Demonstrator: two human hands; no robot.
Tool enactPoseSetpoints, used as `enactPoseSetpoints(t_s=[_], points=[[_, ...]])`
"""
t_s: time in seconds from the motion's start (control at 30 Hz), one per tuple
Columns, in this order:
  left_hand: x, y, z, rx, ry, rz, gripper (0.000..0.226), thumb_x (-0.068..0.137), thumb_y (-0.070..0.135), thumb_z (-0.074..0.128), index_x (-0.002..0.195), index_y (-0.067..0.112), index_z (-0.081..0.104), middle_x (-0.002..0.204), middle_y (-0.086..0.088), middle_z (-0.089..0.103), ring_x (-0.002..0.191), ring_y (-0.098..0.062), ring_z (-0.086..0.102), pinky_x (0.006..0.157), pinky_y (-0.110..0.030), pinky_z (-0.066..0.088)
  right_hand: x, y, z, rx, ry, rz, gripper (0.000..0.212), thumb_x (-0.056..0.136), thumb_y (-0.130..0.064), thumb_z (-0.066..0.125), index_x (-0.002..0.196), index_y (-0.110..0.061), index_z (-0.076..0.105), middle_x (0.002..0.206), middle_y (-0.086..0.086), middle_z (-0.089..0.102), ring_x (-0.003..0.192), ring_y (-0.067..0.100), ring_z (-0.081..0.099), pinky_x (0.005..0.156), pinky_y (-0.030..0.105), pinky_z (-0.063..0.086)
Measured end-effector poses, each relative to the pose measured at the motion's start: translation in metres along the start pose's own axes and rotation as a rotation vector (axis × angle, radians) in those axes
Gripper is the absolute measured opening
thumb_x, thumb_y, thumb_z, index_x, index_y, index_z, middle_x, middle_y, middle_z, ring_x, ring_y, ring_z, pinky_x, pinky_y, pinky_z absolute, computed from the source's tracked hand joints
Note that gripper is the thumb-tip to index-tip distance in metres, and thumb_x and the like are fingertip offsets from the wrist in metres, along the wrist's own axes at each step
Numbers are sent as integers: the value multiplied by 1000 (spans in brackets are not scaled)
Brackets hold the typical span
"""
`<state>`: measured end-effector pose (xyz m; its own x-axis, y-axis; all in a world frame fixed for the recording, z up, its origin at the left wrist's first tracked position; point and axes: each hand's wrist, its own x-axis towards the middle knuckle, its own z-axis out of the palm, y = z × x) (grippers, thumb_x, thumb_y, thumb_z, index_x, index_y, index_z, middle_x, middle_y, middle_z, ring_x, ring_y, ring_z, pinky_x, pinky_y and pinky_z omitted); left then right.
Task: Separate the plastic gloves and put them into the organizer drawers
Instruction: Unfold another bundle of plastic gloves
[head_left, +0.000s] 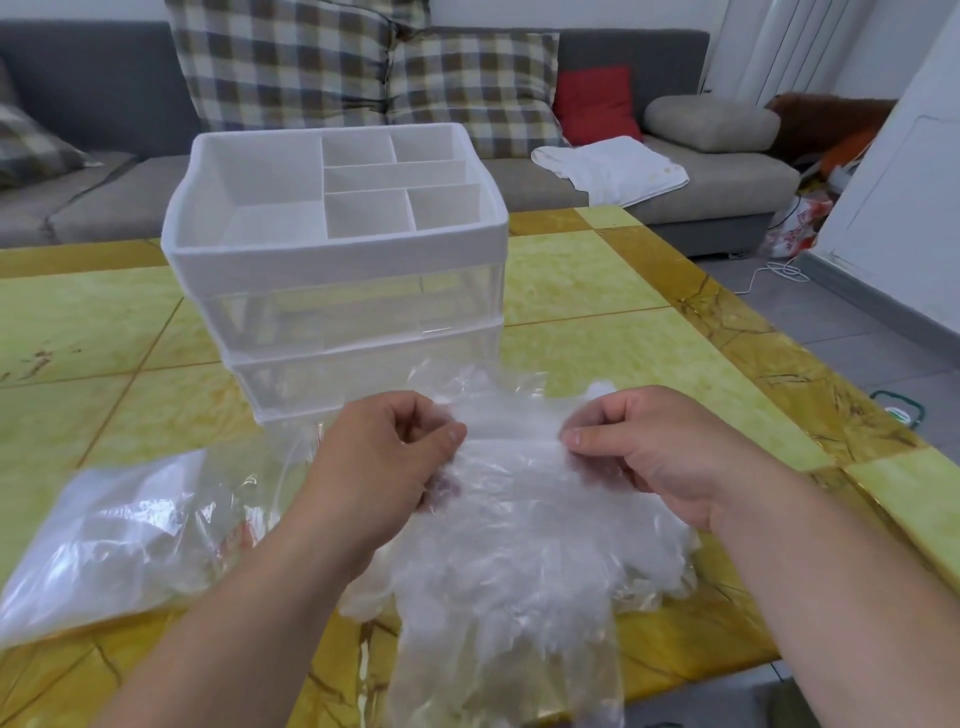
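Yellow marbled table (597, 280) fills the foreground, with a grey sofa (727, 182) and checked cushions (291, 62) behind. On it stands the white organizer (332, 270), its top compartments bare and its two clear drawers (358, 332) closed, with no gloves visible in them. Just in front lies a heap of plastic gloves (519, 561), near the table's front edge. Left hand (384, 457) and right hand (654, 447) each pinch a glove edge between thumb and curled fingers, stretching it between them above the heap. A clear bag (104, 540) lies to the left. By my reading, separating has barely begun; nothing is stored yet
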<state>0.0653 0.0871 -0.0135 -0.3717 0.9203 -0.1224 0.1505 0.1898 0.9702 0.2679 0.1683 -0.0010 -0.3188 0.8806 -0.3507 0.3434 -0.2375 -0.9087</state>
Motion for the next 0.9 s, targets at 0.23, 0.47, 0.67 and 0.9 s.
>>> enactPoseSetpoints(t_s=[0.23,0.47,0.67,0.9], points=[[10,-2,-14,156,368,85,23,89,44,70,83,22,68,74,5,67,72,-19,68,62,-33,51,22,0,18,-41,187,-116,16,87,6,65,74,-2,68,58,7,63,44,11,54,42,16,42],[19,-16,-14,242,175,-56,39,82,45,76,109,19,66,99,3,69,89,-7,63,67,-21,44,40,4,32,-36,223,-145,11,87,2,67,76,-2,69,58,6,64,48,13,54,46,19,42],[26,-22,-10,86,134,-87,16,85,28,79,93,22,66,79,7,64,70,-5,57,58,-17,40,49,6,37,-127,259,-174,16,86,-8,72,71,-9,67,56,-2,64,48,8,53,55,23,43],[24,-21,-7,88,89,-9,20,89,20,73,83,1,69,68,0,57,61,-13,46,53,-22,37,44,2,33,-155,299,-203,18,79,-12,80,93,-16,71,77,-5,58,63,11,54,59,26,43]])
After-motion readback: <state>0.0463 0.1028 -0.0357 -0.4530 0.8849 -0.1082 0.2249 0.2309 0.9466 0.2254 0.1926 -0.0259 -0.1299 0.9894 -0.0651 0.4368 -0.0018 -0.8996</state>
